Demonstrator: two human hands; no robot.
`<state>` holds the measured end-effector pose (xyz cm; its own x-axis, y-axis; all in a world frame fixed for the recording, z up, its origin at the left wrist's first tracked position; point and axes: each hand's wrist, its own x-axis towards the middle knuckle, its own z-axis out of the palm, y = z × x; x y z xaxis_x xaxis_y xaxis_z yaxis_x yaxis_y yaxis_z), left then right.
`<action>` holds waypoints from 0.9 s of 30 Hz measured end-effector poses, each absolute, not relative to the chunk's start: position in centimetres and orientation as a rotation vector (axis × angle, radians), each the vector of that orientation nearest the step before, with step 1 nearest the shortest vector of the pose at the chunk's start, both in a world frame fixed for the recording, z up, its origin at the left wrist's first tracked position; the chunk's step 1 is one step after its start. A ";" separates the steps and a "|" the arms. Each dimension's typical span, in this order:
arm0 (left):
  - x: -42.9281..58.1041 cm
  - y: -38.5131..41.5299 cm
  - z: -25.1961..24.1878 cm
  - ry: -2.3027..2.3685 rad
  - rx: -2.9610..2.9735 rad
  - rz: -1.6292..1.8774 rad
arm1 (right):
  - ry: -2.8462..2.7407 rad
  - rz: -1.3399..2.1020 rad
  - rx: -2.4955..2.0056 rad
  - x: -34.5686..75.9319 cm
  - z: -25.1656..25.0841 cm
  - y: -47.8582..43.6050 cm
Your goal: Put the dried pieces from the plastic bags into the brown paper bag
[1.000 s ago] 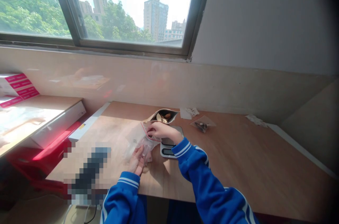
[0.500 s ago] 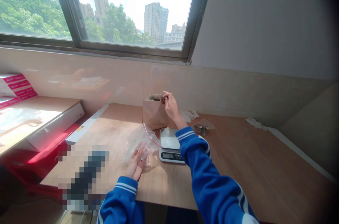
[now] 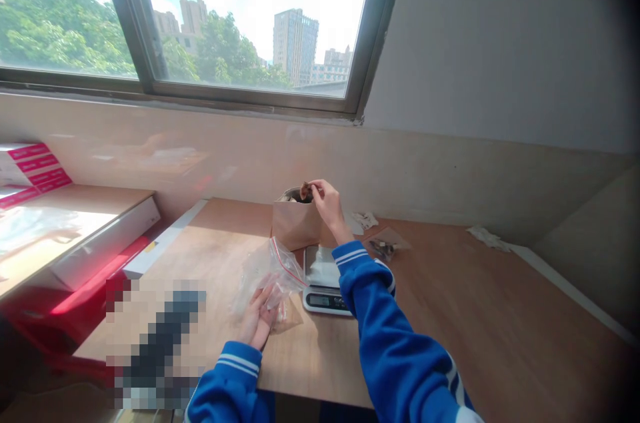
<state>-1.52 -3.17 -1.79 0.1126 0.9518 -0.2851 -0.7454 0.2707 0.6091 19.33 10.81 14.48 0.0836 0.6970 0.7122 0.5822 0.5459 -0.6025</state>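
Observation:
My right hand (image 3: 327,204) pinches a small, crinkled brown dried piece (image 3: 305,191) right at the open top of a brown paper bag (image 3: 296,226). Dark and pale contents show inside that bag, too small to name. Lower down, my left hand (image 3: 259,317) is closed on a clear zip bag (image 3: 257,276) with a red seal line, its mouth leaning toward the scale. Between the paper bag and my right sleeve stands a white kitchen scale (image 3: 320,267) with a small display, partly covered by the sleeve.
A clear bag of dark pieces (image 3: 384,247) lies right of the scale. Crumpled white scraps (image 3: 364,219) sit by the wall, and another scrap (image 3: 487,237) farther right. A blurred-out dark object (image 3: 160,336) is at left, near a second table (image 3: 100,209) with plastic bags.
My right hand has turned slightly at the paper bag's mouth, and the brown piece shows more clearly. More of the bag's inside is visible. My left hand stays on the zip bag.

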 end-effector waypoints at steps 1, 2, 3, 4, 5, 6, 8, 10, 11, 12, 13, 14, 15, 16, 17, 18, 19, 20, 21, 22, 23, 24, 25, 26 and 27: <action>-1.5 -3.2 -1.8 0.711 0.347 1.275 | -1.631 0.109 -1.123 19.4 14.4 10.7; -1.5 -3.2 -1.7 0.710 0.344 1.269 | -1.682 0.089 -1.150 19.3 14.4 10.5; -1.5 -3.2 -1.7 0.709 0.339 1.264 | -1.731 0.060 -1.202 19.2 14.4 10.4; -1.5 -3.2 -1.6 0.708 0.331 1.263 | -1.775 0.023 -1.274 19.1 14.5 10.3; -1.5 -3.2 -1.5 0.709 0.319 1.263 | -1.811 -0.017 -1.356 18.9 14.5 10.2; -1.4 -3.3 -1.4 0.711 0.305 1.263 | -1.841 -0.055 -1.435 18.7 14.6 10.1; -1.4 -3.3 -1.3 0.718 0.285 1.261 | -1.883 -0.106 -1.550 18.5 14.9 9.8; -1.4 -3.3 -1.3 0.720 0.297 1.256 | -1.909 -0.103 -1.587 18.6 15.2 9.4; -1.4 -3.3 -1.3 0.719 0.315 1.254 | -1.918 -0.087 -1.579 18.7 15.3 9.2; -1.5 -3.3 -1.3 0.718 0.335 1.254 | -1.924 -0.071 -1.555 18.9 15.4 8.9; -1.5 -3.3 -1.4 0.717 0.352 1.252 | -1.922 -0.066 -1.520 19.0 15.4 8.6; -1.5 -3.3 -1.4 0.714 0.367 1.247 | -1.907 -0.076 -1.483 19.1 15.4 8.3; -1.5 -3.4 -1.3 0.712 0.376 1.242 | -1.877 -0.100 -1.453 19.1 15.4 8.0; -1.5 -3.4 -1.3 0.710 0.380 1.236 | -1.834 -0.133 -1.435 19.1 15.3 7.8; -1.5 -3.4 -1.3 0.711 0.382 1.233 | -1.787 -0.167 -1.429 19.1 15.2 7.5; -1.5 -3.4 -1.2 0.713 0.382 1.230 | -1.747 -0.191 -1.430 19.0 15.2 7.4; -1.5 -3.5 -1.1 0.719 0.380 1.227 | -1.721 -0.202 -1.432 18.9 15.1 7.2; -1.5 -3.5 -1.1 0.727 0.380 1.226 | -1.706 -0.200 -1.430 18.8 15.1 7.0; -1.5 -3.6 -1.0 0.734 0.381 1.224 | -1.700 -0.193 -1.422 18.6 15.2 6.7; -1.5 -3.6 -0.9 0.737 0.383 1.223 | -1.696 -0.182 -1.407 18.4 15.2 6.2; -1.5 -3.6 -0.8 0.739 0.388 1.223 | -1.690 -0.171 -1.391 18.1 15.2 5.6; -1.5 -3.7 -0.7 0.741 0.394 1.224 | -1.684 -0.156 -1.373 17.8 15.1 4.8; -1.5 -3.7 -0.6 0.748 0.402 1.225 | -1.681 -0.135 -1.353 17.4 14.9 3.9; -1.5 -3.8 -0.5 0.757 0.411 1.224 | -1.690 -0.100 -1.333 17.0 14.5 2.9; -1.5 -3.8 -0.4 0.769 0.422 1.222 | -1.714 -0.049 -1.314 16.5 13.8 1.9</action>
